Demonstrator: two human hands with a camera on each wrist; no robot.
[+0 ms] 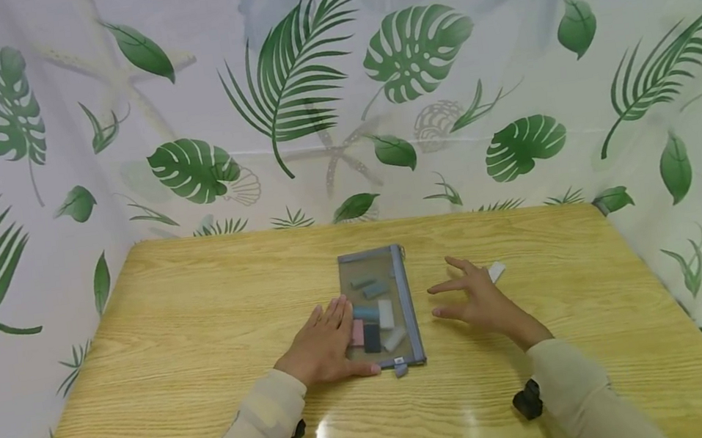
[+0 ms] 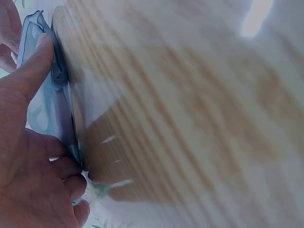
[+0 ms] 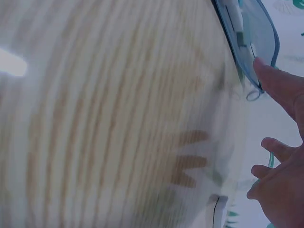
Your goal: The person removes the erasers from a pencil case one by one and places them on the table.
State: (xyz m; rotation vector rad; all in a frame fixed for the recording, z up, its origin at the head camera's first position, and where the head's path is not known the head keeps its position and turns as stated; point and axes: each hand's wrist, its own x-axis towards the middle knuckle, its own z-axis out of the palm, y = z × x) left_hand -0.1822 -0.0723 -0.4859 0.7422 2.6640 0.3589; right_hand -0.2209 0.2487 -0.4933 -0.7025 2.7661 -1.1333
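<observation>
The see-through pouch (image 1: 358, 270) lies flat on the table (image 1: 233, 286), in front of the person and between the two hands. The left hand (image 1: 327, 344) rests over the pouch's left edge with its fingers laid straight and close together, its thumb reaching along the near end; it presses rather than clutches, wrapped round nothing. The right hand (image 1: 478, 302) hangs just to the right of the pouch, apart from it, its fingers spread and grasping nothing. Through the mesh show a pink block (image 1: 357, 333), a dark block (image 1: 372, 337), a blue block (image 1: 366, 313) and a few paler pieces, most of them gathered in the pouch's near half. One loose white block (image 1: 497, 271) lies outside, farther to the right of the pouch and partly behind the right hand (whether the two touch, I cannot tell). The step in hand looks like steadying the pouch with one palm while the free hand works on that side. The next move probably calls for keeping the left palm down and taking either the loose block or the zip band (image 1: 408, 307) along the pouch's right edge; whether that zip is done up is too unclear to say, so a check there seems wise.
</observation>
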